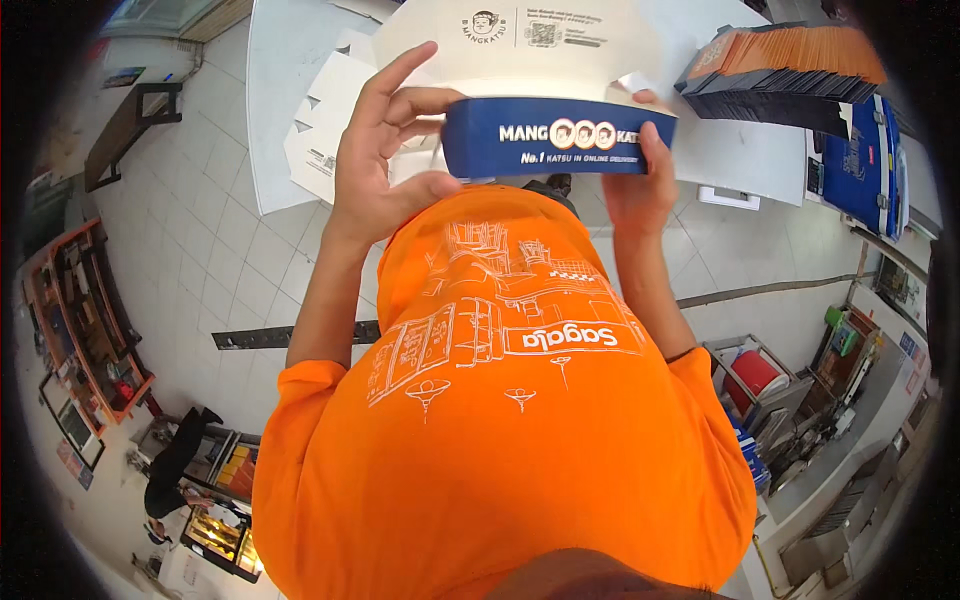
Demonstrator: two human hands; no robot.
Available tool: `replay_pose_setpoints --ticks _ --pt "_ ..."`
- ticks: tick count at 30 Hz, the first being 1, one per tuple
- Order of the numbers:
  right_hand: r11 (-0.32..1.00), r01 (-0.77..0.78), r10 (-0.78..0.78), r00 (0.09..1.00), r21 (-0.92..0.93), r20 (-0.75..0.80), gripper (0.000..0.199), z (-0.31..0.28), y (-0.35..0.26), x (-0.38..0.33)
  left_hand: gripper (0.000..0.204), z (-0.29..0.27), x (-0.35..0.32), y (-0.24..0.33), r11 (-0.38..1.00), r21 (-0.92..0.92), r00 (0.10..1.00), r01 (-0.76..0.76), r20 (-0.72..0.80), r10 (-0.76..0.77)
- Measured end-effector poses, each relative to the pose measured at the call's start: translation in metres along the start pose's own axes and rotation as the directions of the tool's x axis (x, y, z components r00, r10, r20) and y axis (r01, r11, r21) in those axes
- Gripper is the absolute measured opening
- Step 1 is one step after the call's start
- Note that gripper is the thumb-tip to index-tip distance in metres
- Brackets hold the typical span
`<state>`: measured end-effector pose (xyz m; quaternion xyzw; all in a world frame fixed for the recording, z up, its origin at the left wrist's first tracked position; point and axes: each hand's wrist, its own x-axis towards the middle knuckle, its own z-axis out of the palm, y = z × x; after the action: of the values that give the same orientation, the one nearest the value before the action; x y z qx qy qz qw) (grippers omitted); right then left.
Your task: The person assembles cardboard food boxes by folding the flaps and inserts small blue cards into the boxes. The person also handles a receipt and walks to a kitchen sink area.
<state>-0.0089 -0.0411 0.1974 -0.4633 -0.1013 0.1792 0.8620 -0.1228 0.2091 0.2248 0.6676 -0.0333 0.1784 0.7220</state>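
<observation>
In front of my orange shirt I hold up a paper food box with a navy front wall and a white lid flap standing open behind it. My left hand grips the box's left end, thumb at the lower corner and index finger sticking up free of it. My right hand clasps the right end, its thumb pressed on the navy wall and another fingertip at the top edge. The inside of the box is mostly hidden. Left of the box, a flat white carton blank with notched edges lies on the white table.
A tall stack of flat cartons with orange and dark sides stands on the table's right. Beyond it sits a blue case. Metal racks are at my right. Lower left, a person in black stands by a lit display case.
</observation>
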Motion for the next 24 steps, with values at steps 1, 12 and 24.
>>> replay_pose_setpoints --ticks 1,12,24 --pt "0.991 -0.065 0.08 0.988 0.117 -0.13 0.041 0.002 0.011 -0.002 0.104 -0.002 0.0 -0.001 0.998 0.038 0.992 -0.054 0.114 0.05" --pt "0.77 0.132 0.015 0.974 -0.624 0.224 0.036 -0.019 0.017 -0.007 0.037 0.004 -0.007 -0.005 0.506 0.747 0.899 -0.432 0.399 0.179" --pt "0.471 0.663 -0.193 0.721 -0.582 0.665 0.016 0.042 -0.023 -0.019 0.017 0.002 0.013 -0.003 0.726 0.679 0.646 0.108 0.507 -0.57"
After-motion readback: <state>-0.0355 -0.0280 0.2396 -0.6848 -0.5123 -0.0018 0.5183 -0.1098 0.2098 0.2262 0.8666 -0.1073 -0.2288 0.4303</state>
